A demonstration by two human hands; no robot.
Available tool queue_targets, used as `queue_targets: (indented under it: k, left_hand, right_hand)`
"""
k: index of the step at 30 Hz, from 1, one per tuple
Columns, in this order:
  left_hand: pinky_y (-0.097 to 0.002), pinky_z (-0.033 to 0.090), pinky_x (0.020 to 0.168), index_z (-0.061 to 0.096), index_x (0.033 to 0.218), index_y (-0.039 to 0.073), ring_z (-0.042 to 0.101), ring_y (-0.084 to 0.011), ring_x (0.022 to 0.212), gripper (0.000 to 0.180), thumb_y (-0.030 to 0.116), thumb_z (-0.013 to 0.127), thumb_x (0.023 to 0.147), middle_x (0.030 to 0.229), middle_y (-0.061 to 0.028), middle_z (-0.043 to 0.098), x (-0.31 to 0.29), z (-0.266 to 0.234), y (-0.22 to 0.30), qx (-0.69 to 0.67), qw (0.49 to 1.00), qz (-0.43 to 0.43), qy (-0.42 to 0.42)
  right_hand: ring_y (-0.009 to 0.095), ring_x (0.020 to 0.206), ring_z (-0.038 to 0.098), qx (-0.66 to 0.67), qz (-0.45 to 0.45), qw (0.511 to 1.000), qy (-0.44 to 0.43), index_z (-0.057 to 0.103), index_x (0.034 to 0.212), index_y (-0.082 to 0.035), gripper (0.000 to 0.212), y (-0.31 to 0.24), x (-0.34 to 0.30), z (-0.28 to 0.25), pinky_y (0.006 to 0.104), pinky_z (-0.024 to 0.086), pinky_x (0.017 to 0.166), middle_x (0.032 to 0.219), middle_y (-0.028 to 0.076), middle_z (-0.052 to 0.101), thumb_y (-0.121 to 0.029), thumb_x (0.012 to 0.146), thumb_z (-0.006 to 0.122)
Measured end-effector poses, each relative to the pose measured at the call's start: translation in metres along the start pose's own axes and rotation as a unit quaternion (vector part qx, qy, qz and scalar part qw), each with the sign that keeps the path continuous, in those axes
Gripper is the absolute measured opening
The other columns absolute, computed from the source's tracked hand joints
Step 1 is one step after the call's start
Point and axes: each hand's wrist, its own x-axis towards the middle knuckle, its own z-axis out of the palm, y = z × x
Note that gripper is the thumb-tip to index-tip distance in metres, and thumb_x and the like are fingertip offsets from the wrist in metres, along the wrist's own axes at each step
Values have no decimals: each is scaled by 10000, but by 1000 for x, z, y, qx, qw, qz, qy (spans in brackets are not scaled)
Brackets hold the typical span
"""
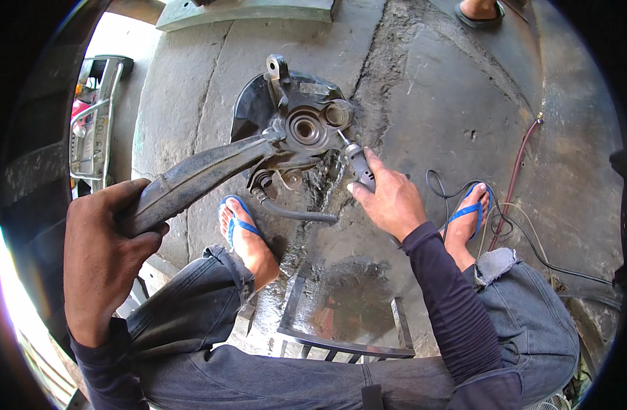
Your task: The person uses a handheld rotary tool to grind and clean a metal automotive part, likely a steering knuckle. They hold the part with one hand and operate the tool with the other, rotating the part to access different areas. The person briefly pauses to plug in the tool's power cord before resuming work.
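A dark metal steering knuckle (pixel 286 126) with round bores stands over the concrete floor, a black dust shield (pixel 246 109) behind it. From it a long black metal arm (pixel 207 171) extends toward the lower left. My left hand (pixel 101 249) is closed around the near end of that arm. In my right hand (pixel 394 201) is a grey rotary tool (pixel 361 167), held with fingers wrapped round its body. Its thin bit points at the rim of the smaller bore; whether it touches the metal, I cannot tell. A short black rubber hose (pixel 300 214) sticks out below the knuckle.
A black cable (pixel 532 242) and a red hose (pixel 524 150) run along the floor at right. Between my legs is a dark metal frame (pixel 341 345). A metal rack (pixel 95 133) stands at far left. Another person's foot (pixel 479 9) shows at the top right.
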Motion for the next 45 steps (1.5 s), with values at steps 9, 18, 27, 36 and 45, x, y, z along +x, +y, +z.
queue_targets:
  k: [9,18,27,36,45]
  left_hand:
    - [-321,551,798,734,1149,-82,740,-212,784,454,-33,812,704,884,-236,738,1,1,-1,11,1000,24,8]
    - [-347,549,792,734,1133,-87,741,-276,768,445,-13,813,702,864,-254,718,1,0,-1,9,999,35,9]
    - [-367,549,803,741,1112,-88,733,-333,779,447,3,831,683,889,-265,718,1,-1,-5,7,999,41,1]
    - [-404,560,833,758,1108,-77,742,-372,829,453,14,845,673,906,-274,719,-3,-1,-9,111,979,144,90]
    - [-413,546,897,748,1148,-58,729,-364,929,499,14,876,671,993,-255,707,-3,-7,-3,69,996,53,9]
  right_hand:
    - [434,1130,691,-11,4,1000,24,441,1608,-88,758,-1,-1,4,509,530,975,1168,255,734,-346,952,719]
    - [433,1066,703,-13,5,999,33,438,1613,-100,775,0,-3,14,502,544,942,1108,228,746,-385,955,733]
    - [431,1055,704,-24,-4,999,45,426,1622,-107,782,3,-1,17,510,548,933,1127,238,735,-382,956,729]
    - [418,1039,710,-60,-3,995,79,448,1616,-146,770,3,2,4,518,556,913,1078,224,735,-389,947,743]
    - [424,1064,704,-99,-36,990,94,471,1599,-136,754,5,9,-15,512,557,915,1101,231,732,-371,941,753]
